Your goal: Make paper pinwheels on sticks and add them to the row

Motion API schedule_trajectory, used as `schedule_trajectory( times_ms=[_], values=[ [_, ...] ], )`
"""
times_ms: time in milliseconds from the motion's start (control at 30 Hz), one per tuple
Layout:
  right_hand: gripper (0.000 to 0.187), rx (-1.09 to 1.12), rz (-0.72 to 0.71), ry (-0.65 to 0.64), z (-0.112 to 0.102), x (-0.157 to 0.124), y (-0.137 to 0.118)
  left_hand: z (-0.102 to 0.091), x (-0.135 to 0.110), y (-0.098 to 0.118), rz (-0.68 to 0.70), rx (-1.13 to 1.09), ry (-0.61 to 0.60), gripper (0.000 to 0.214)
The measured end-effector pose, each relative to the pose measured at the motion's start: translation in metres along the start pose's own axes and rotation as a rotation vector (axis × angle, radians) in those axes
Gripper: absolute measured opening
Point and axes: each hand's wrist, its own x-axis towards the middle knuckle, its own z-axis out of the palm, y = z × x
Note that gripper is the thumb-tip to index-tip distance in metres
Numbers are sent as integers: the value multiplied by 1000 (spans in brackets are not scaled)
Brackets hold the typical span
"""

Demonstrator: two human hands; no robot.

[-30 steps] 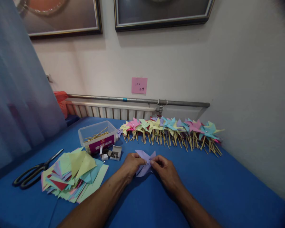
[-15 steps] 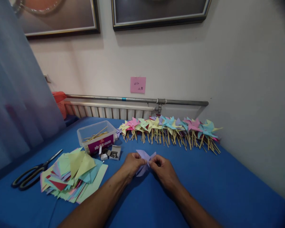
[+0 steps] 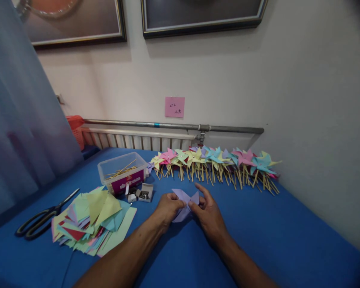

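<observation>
A lilac paper pinwheel piece sits between both my hands just above the blue table. My left hand pinches its left side with curled fingers. My right hand pinches the middle with thumb and a finger, while its other fingers stretch out toward the far side. A stack of cut coloured paper squares lies to the left of my left forearm.
A row of finished pinwheels on sticks lines the wall. A clear tub of sticks and small open boxes of pins stand behind the paper stack. Black scissors lie at far left. A radiator runs behind.
My right hand's outer fingers have uncurled and now stretch forward over the lilac paper. The left hand and the paper have barely shifted.
</observation>
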Motion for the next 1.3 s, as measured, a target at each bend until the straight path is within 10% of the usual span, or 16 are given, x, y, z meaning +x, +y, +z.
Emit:
schedule_trajectory(
  times_ms=[533, 833, 1300],
  values=[
    [77, 89, 26, -38, 0, 2, 2, -2, -1, 0, -3, -183, 24, 16],
    [48, -509, -434, -95, 2, -12, 7, -6, 5, 0, 70, -419, 156, 18],
    [11, -734, -519, -39, 10, -21, 4, -2, 6, -9, 99, -362, 109, 22]
  ],
)
